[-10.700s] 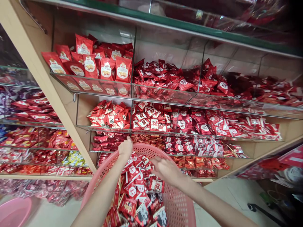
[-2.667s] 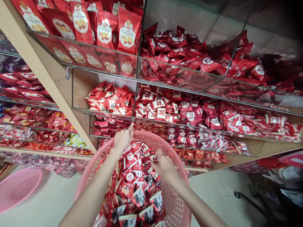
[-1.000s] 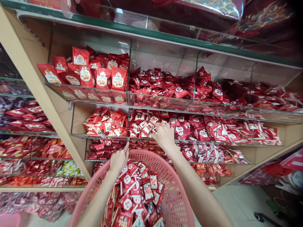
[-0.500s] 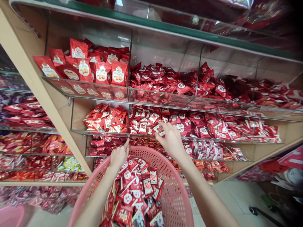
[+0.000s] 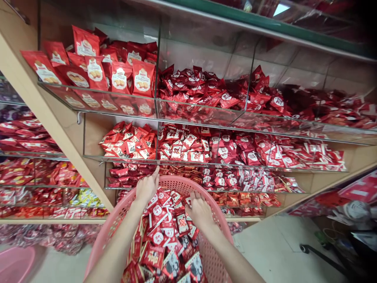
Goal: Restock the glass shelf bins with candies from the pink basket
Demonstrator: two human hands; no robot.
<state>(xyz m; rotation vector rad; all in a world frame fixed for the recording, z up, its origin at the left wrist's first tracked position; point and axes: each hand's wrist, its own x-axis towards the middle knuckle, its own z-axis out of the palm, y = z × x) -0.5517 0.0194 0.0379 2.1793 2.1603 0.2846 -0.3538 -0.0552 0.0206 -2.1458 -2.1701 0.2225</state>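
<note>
A pink perforated basket (image 5: pixel 219 224) stands below the shelves, with many small red, white and dark packets (image 5: pixel 159 236) inside. My left hand (image 5: pixel 146 188) is at its upper left rim, fingers curled over it, the index finger stretched to the shelf's front edge. My right hand (image 5: pixel 200 210) is inside the basket at the upper right, thumb and fingers bent around a small red-and-white packet (image 5: pixel 188 201), partly hidden. Just above, similar red-and-white packets (image 5: pixel 190 141) fill a glass-fronted compartment.
Larger red cookie packets (image 5: pixel 120 78) stand on the upper left shelf, with dark red packets (image 5: pixel 194 88) beside them. A slanted wooden divider (image 5: pixel 55 129) runs down the left. Another pink basket (image 5: pixel 17 263) is on the floor at lower left; a black chair leg (image 5: pixel 321 257) is at lower right.
My right hand has moved down from the shelf compartment into the basket, with a packet at its fingers. My left hand has stayed at the rim. The view has shifted slightly.
</note>
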